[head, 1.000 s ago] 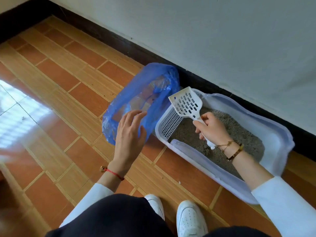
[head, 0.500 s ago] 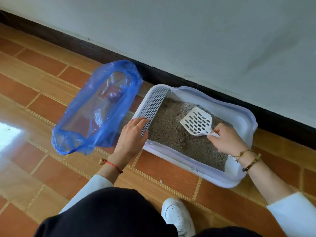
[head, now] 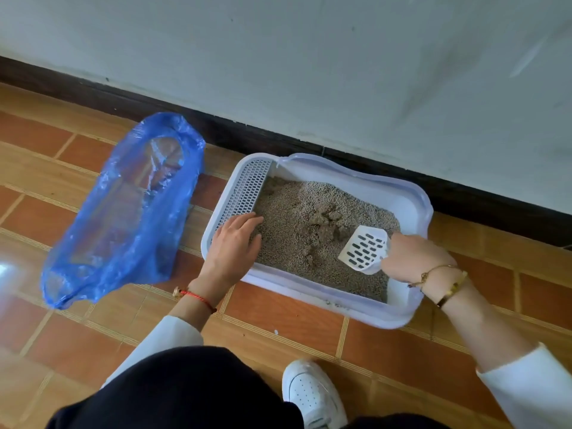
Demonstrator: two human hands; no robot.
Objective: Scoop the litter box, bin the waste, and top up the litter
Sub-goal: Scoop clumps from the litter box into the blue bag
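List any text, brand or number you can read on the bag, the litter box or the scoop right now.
None can be read.
Blue bag: plain plastic, no print visible.
Litter box: plain white rim, no label in view.
Scoop: only slots, no marking.
White shoe: no legible logo.

- Soft, even daylight fills the scene; the grey wall (head: 340,57) shows only faint mottled shading.
- A bright glare patch lies on the glossy floor tiles (head: 6,270) at the left edge.
- The blue plastic bag (head: 123,212) glints and looks slightly smeared.
- Wide-angle bending curves the dark skirting board (head: 216,131).
- Overall detail is soft, and the bottom corners are blurred.
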